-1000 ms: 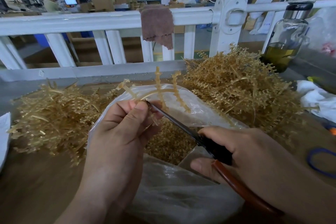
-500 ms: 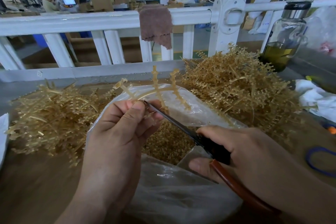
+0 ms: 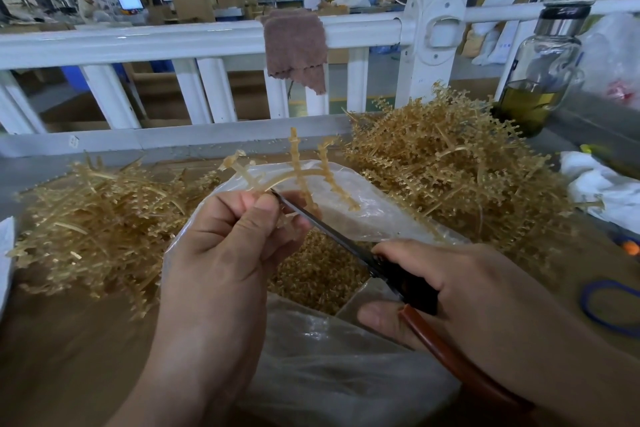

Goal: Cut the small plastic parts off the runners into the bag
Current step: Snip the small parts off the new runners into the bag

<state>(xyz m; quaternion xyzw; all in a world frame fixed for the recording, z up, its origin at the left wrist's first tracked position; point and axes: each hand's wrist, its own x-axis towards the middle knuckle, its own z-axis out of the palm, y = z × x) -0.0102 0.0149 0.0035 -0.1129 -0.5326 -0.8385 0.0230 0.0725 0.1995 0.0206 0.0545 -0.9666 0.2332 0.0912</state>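
Observation:
My left hand [image 3: 228, 243] pinches a tan plastic runner [image 3: 298, 173] with small parts on its branches, held above the open clear plastic bag [image 3: 346, 385]. My right hand [image 3: 460, 291] grips scissors [image 3: 332, 232] with a black and red-brown handle. The blade tips lie at the runner right beside my left thumb. Cut-off tan parts [image 3: 318, 274] fill the bottom of the bag.
A pile of tan runners [image 3: 450, 166] lies behind the bag on the right, another pile [image 3: 97, 218] on the left. A glass bottle [image 3: 540, 69] with yellow liquid stands at the right. A white railing [image 3: 173, 42] with a brown cloth [image 3: 298, 45] runs behind. A blue band [image 3: 609, 305] lies at right.
The runner and both hands have shifted slightly; the scissor tips stay at the runner by my left thumb.

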